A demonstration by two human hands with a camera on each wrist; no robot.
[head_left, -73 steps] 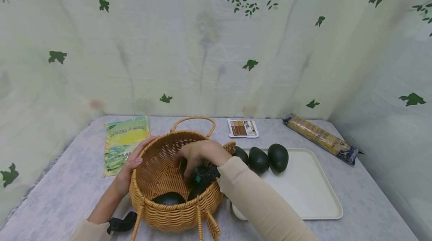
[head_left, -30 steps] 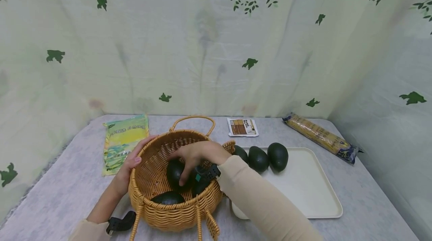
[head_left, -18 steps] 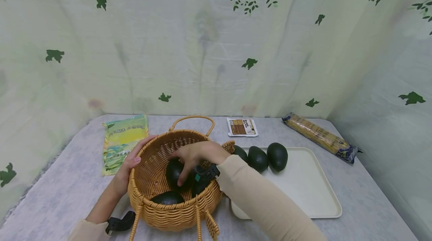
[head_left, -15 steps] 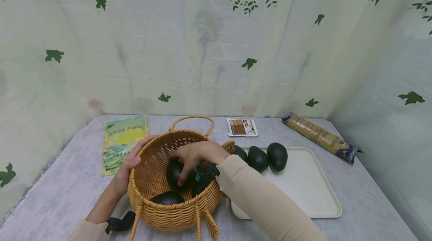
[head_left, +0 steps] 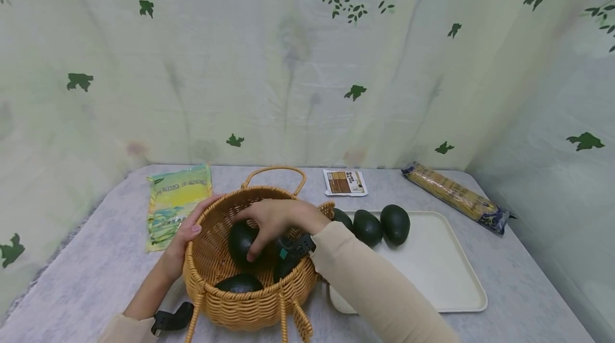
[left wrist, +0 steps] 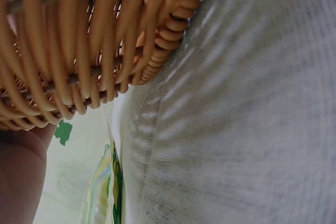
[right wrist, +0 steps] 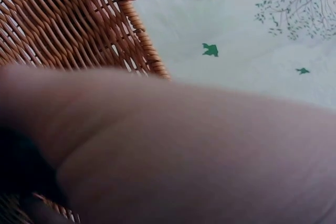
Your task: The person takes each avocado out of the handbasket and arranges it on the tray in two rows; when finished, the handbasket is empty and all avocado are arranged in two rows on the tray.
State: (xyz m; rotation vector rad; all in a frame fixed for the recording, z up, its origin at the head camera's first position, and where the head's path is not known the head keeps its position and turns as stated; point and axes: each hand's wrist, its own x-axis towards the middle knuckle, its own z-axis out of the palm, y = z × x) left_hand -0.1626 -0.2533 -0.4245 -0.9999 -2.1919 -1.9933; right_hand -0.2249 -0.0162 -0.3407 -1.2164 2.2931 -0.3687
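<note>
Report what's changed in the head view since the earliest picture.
The right hand has shifted left inside the basket, bringing the dark oval fruit it grips the same way, more into view. Unchanged: the left hand against the basket, and the three fruits at the tray.

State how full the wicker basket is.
Partly filled: the wicker basket holds dark avocados, one gripped by the right hand, with bare wicker showing beside them.
</note>
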